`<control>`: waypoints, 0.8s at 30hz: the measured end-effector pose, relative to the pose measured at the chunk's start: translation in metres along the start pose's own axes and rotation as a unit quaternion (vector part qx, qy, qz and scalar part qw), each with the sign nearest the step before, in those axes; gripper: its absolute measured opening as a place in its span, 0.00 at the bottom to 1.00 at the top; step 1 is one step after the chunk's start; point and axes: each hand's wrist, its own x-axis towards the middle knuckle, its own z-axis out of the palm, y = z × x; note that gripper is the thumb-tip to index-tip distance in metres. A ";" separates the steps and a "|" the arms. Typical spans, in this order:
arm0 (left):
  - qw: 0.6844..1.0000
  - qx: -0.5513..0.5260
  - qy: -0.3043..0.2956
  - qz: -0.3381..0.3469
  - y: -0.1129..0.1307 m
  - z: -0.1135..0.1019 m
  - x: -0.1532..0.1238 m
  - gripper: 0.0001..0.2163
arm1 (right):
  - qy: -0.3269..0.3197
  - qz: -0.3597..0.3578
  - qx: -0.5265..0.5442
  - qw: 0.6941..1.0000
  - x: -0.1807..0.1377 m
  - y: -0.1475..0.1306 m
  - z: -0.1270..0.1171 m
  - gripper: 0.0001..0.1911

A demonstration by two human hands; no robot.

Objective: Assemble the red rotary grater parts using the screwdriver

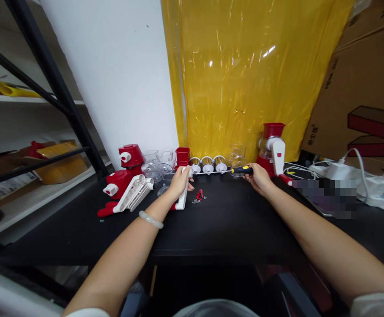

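Note:
My left hand (179, 182) is closed around a white crank handle (182, 199) with a red grip at its lower end. In my right hand (257, 177) is a screwdriver (242, 170) with a black and yellow handle, its shaft pointing left toward the top of the crank handle. Whether the tip touches the handle is too small to tell. Below, on the black table, lie small screws (196, 201) and small red pieces (200, 193). Behind the shaft, several metal grater drums (207, 164) stand in a row.
An assembled red and white rotary grater (271, 149) stands at the right. Red housings (131, 156), more white crank handles (134, 193) and clear plastic parts (163, 159) are at the left. A tablet-like device (313, 198), white cables and power adapters (340, 169) occupy the table's right end.

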 end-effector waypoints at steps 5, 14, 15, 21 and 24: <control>1.000 -0.002 0.000 -0.001 0.001 0.000 -0.001 0.16 | -0.001 -0.008 -0.003 1.000 0.000 0.000 0.001 0.01; 1.000 -0.003 0.001 -0.001 -0.001 -0.001 0.002 0.15 | 0.002 -0.009 -0.008 1.000 0.000 -0.002 0.000 0.03; 1.000 -0.003 0.000 0.000 -0.001 -0.001 0.002 0.16 | 0.002 -0.010 -0.006 1.000 -0.001 -0.002 0.001 0.03; 1.000 -0.007 0.001 -0.002 -0.001 -0.001 0.001 0.17 | 0.000 -0.009 -0.010 1.000 -0.002 -0.002 0.002 0.02; 1.000 -0.008 0.003 -0.004 0.000 -0.001 0.001 0.17 | 0.000 -0.010 -0.012 1.000 -0.001 -0.002 0.001 0.03</control>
